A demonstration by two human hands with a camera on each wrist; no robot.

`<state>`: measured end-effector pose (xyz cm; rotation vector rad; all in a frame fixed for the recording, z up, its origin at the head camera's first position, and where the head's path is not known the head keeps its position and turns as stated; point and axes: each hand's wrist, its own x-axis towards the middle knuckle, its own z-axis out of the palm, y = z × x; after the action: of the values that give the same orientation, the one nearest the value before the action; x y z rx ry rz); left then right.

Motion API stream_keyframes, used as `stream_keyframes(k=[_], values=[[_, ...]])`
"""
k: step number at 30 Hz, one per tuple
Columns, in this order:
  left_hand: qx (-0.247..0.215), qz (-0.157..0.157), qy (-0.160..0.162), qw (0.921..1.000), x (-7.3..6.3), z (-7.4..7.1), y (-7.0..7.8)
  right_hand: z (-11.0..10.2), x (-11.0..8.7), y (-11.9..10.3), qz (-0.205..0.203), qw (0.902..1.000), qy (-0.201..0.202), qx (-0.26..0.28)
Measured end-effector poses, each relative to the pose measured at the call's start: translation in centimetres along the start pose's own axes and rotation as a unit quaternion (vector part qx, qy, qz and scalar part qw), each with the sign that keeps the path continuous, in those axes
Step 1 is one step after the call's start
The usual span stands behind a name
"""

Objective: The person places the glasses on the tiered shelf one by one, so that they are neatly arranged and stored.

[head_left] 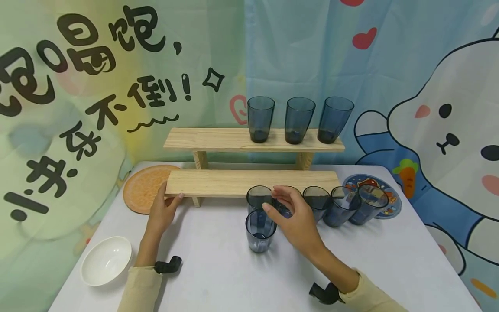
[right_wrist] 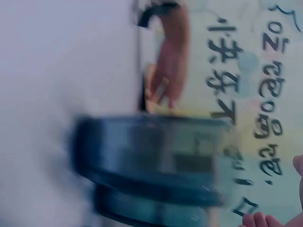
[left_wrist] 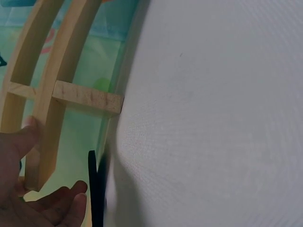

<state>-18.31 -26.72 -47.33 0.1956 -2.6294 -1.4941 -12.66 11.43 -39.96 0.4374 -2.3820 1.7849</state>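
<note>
My left hand [head_left: 163,212] grips the left end of the lower board of a two-tier wooden shelf [head_left: 218,182], its thumb on the front edge. In the left wrist view, that thumb lies against the board [left_wrist: 45,137] and the other fingers are behind and below its end. My right hand [head_left: 298,221] hovers over the blue glasses before the shelf, fingers spread and bent, holding nothing. Nearest to it are a front glass [head_left: 260,236] and the glass just behind that one [head_left: 255,195]. Part of another glass is hidden behind the hand. Blurred glasses [right_wrist: 151,156] fill the right wrist view's lower middle.
Three blue glasses, one of them at the left [head_left: 260,119], stand on the upper board. More glasses [head_left: 343,212] stand to the right of my right hand. An orange round mat [head_left: 140,190], a white bowl [head_left: 106,261] and a patterned blue mat [head_left: 391,208] lie on the white table [head_left: 210,268].
</note>
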Motion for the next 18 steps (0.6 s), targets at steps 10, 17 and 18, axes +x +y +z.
stream_keyframes(k=[10, 17, 18], values=[[0.001, 0.005, -0.002, 1.0, 0.0, -0.1, 0.1, 2.8, -3.7, 3.0, 0.041, 0.9982, 0.008, -0.042], [-0.003, 0.014, -0.005, 0.9999, 0.0, 0.0, 0.0, 3.8, -4.3, 3.9, 0.077, 0.9953, 0.013, -0.057], [-0.004, 0.014, -0.005, 0.9999, 0.0, 0.0, 0.0, 3.9, -4.3, 4.0, 0.078, 0.9951, 0.016, -0.059]])
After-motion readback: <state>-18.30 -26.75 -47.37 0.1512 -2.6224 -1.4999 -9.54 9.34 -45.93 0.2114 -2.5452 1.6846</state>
